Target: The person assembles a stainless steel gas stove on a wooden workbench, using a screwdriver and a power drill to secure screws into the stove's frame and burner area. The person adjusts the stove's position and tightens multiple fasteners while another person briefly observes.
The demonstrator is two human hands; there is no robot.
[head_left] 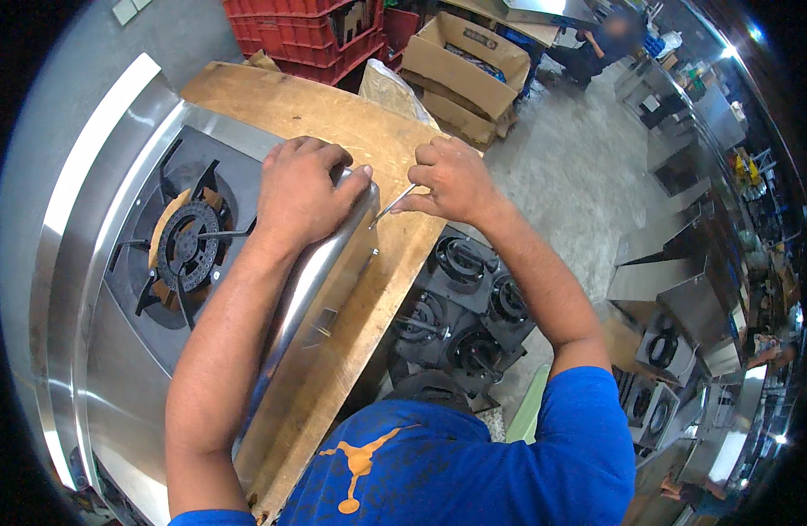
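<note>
Work at the stove: From where I stood, the person seemed to be partway through fixing or adjusting something at the far end of the stove (127, 403), on its front panel (338, 285); that was my reading of the pose.
Tool's next move: It appeared to call for a steady far corner and the tip kept in line with the panel while the right wrist turned or pushed.
Right hand: Just off the stove's far front corner, the right hand (452, 182) was closed in a firm pinch, fingers curled and thumb pressed along a thin metal tool (395, 205).
Tool tip: It slanted down toward the stove's front panel; whether it had seated in anything there, I could not tell.
Left hand: Palm down over the stove's far front corner, the left hand (303, 193) had its fingers loosely bent and its thumb set apart, along the rounded edge. Its fingertips were turned from me, so I could not say whether they gripped anything beyond the steel.
Burner: The round burner (191, 245) sat in the stove's top, left of both hands.
Wooden board: The stove rested on a wooden board (320, 101), which jutted past its far end.
Black burners: Several black burners (474, 351) lay lower down, right of the stove.
</note>
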